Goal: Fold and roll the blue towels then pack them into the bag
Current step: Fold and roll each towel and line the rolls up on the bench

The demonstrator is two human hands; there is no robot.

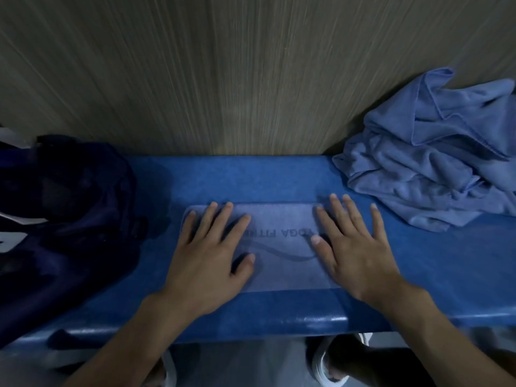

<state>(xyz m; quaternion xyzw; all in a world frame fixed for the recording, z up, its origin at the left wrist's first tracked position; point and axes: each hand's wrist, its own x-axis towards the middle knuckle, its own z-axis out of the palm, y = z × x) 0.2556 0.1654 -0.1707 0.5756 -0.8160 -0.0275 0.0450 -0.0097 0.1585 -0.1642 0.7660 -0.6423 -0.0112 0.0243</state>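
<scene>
A folded blue towel (282, 247) with dark printed lettering lies flat in the middle of the blue bench (251, 177). My left hand (208, 258) presses flat on its left part, fingers spread and straight. My right hand (354, 247) presses flat on its right end, fingers spread too. A heap of loose, crumpled blue towels (435, 163) sits at the right end of the bench against the wall. A dark navy bag (61, 219) lies slumped at the left end of the bench.
A wood-grain wall panel (223, 74) rises straight behind the bench. The bench's front edge (251, 322) runs just below my wrists. White shoes (332, 367) show on the floor under it.
</scene>
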